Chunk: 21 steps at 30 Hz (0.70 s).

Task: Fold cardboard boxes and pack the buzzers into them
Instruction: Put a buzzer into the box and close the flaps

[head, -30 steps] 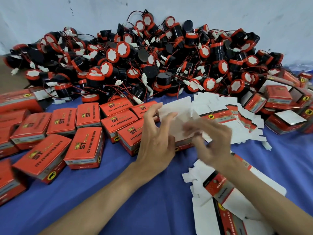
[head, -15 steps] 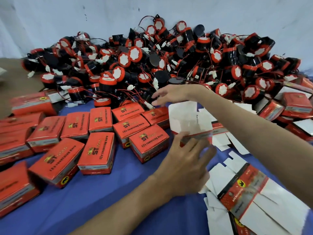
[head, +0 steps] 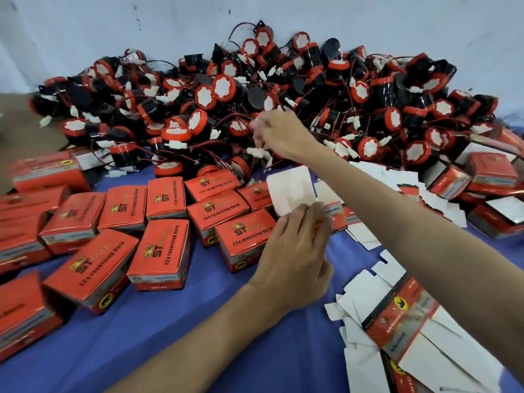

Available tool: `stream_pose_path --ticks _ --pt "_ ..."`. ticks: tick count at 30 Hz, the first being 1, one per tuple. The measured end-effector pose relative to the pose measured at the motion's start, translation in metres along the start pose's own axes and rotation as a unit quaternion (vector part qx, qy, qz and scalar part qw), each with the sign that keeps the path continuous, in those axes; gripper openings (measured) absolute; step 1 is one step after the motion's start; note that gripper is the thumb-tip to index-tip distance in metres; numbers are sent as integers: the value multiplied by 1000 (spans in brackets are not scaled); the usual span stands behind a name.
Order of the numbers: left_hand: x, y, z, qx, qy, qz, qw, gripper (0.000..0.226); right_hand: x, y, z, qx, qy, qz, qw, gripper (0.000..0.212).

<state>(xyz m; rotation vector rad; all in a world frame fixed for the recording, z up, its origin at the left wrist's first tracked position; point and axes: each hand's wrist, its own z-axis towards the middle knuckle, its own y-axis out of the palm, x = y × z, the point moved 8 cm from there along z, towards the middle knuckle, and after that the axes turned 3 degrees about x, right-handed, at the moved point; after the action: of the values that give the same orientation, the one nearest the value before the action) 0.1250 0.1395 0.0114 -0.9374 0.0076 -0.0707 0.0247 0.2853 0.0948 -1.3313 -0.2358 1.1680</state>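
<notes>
**Here, a box held open while a buzzer was picked from the heap**

Leftmost, well away from either grip, closed orange boxes (head: 158,251) lay in loose rows on the blue cloth (head: 175,336), apparently already packed. Just left of the left hand (head: 292,262), one such box touched the side of the palm. The left hand's fingers (head: 306,219) were curled together on the half-formed box (head: 292,191), its white flap standing up beyond the fingertips; the box mouth itself was hidden. Beyond that grip, the right hand (head: 279,136) had reached into the buzzer pile (head: 283,103), fingers bunched together among red wires and white connectors; blur prevented telling whether they had closed on a buzzer body or only on its lead. Right of both grips, flat unfolded blanks (head: 397,316) lay fanned on the cloth under the right forearm, with more boxes at the far right.

Judged from this view, the step was fetching one buzzer for the open box. It would be done well by taking the black body rather than the wire, since tangled leads could drag neighbours along, and by keeping the left hand's hold steady so that the flap stayed clear of the opening.
</notes>
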Motion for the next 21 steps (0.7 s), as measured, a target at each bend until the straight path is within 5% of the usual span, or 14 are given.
stream_pose_path --ticks 4,7,12,18,21 --pt "2 0 0 10 13 16 1000 52 7 -65 -36 178 15 209 961 32" --pt "5 -4 -1 53 33 20 998 46 16 -99 -71 234 26 432 871 32" --pt "10 -6 -4 98 59 38 993 56 20 -110 -132 163 13 642 749 56" --pt "3 -5 -2 81 32 68 994 67 43 -99 -175 145 41 822 549 34" --pt "1 -7 -2 86 29 7 996 59 44 -66 -186 127 97 835 526 27"
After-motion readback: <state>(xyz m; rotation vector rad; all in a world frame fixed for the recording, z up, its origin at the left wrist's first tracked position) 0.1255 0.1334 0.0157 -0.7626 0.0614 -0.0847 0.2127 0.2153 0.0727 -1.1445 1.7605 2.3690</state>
